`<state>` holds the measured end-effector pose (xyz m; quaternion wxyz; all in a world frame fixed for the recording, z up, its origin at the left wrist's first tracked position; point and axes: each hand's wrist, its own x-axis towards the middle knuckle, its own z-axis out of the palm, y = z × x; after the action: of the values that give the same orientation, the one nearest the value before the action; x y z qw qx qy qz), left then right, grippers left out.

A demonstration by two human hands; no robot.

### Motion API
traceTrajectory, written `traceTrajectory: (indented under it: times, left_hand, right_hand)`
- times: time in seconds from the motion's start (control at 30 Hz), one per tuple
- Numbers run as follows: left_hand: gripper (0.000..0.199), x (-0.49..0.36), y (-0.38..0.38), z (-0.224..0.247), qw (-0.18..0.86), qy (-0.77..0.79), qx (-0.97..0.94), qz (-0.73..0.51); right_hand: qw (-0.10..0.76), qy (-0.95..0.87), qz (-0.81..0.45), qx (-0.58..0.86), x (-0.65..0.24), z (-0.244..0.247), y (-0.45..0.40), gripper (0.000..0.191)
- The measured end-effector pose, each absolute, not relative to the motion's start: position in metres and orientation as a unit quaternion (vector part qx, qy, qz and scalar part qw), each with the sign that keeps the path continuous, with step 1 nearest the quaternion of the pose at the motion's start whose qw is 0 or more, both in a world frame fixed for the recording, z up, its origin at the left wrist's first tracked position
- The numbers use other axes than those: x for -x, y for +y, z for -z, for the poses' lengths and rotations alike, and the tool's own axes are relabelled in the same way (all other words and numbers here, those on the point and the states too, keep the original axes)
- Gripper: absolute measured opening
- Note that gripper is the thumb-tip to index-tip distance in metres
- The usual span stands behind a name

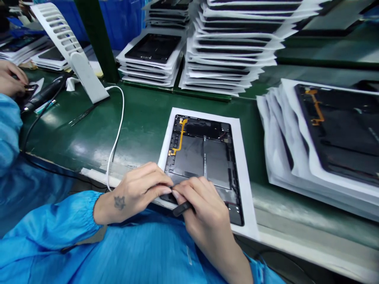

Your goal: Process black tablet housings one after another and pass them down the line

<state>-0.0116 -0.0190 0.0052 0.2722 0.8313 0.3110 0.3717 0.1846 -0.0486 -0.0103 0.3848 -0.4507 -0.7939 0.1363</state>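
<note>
An opened tablet body [192, 154] lies on a white sheet [247, 189] at the bench's front edge, its dark inside facing up and an orange flex cable [182, 136] along its left side. Over its lower left corner my left hand [137, 189] is closed, thumb and fingers pinched on something too small to make out. Close against it, my right hand [204, 205] is closed around a black-handled tool [182, 208], whose handle sticks out below the fingers. The fingertips of both hands nearly touch and hide the tool's tip.
Tall stacks of tablet parts between white sheets [227, 59] stand behind, with another stack [281, 150] at the right. A white lamp [72, 55], its cable [122, 114] and tweezers [84, 114] are at the left. Another person's hand [12, 79] works at the far left.
</note>
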Motion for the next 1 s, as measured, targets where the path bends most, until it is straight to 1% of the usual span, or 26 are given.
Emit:
traceTrajectory:
  times: [0.17, 0.23, 0.3, 0.33, 0.5, 0.67, 0.8, 0.87, 0.93, 1.0]
  left_hand:
    - [0.009, 0.010, -0.019, -0.006, 0.276, 0.320, -0.830, -0.363]
    - [0.009, 0.010, -0.018, -0.006, 0.266, 0.326, -0.835, -0.354]
    - [0.010, 0.012, -0.017, -0.007, 0.238, 0.325, -0.850, -0.340]
    - [0.011, 0.013, -0.017, -0.008, 0.218, 0.322, -0.860, -0.332]
    - [0.014, 0.018, -0.019, -0.010, 0.114, 0.302, -0.907, -0.270]
    - [0.020, 0.021, -0.025, -0.013, 0.056, 0.287, -0.931, -0.219]
    - [0.023, 0.023, -0.025, -0.015, 0.023, 0.277, -0.940, -0.198]
    - [0.021, 0.027, -0.025, -0.013, 0.021, 0.274, -0.941, -0.198]
    - [0.018, 0.034, -0.026, -0.010, 0.022, 0.282, -0.933, -0.223]
    - [0.020, 0.041, -0.028, -0.006, 0.026, 0.294, -0.921, -0.252]
  right_hand:
    - [0.393, -0.798, -0.116, 0.442, -0.183, 0.011, -0.048, 0.028]
    - [0.399, -0.801, -0.097, 0.437, -0.184, 0.012, -0.049, 0.026]
    - [0.401, -0.807, -0.074, 0.427, -0.186, 0.013, -0.050, 0.019]
    - [0.398, -0.813, -0.066, 0.419, -0.188, 0.014, -0.051, 0.020]
    - [0.372, -0.851, -0.036, 0.369, -0.195, 0.019, -0.054, 0.038]
    - [0.349, -0.872, -0.014, 0.343, -0.196, 0.018, -0.053, 0.036]
    - [0.330, -0.878, -0.004, 0.347, -0.194, 0.015, -0.053, 0.039]
    - [0.328, -0.879, 0.008, 0.347, -0.194, 0.016, -0.053, 0.039]
    - [0.328, -0.880, 0.013, 0.344, -0.193, 0.017, -0.053, 0.038]
    - [0.325, -0.882, 0.015, 0.341, -0.193, 0.019, -0.054, 0.035]
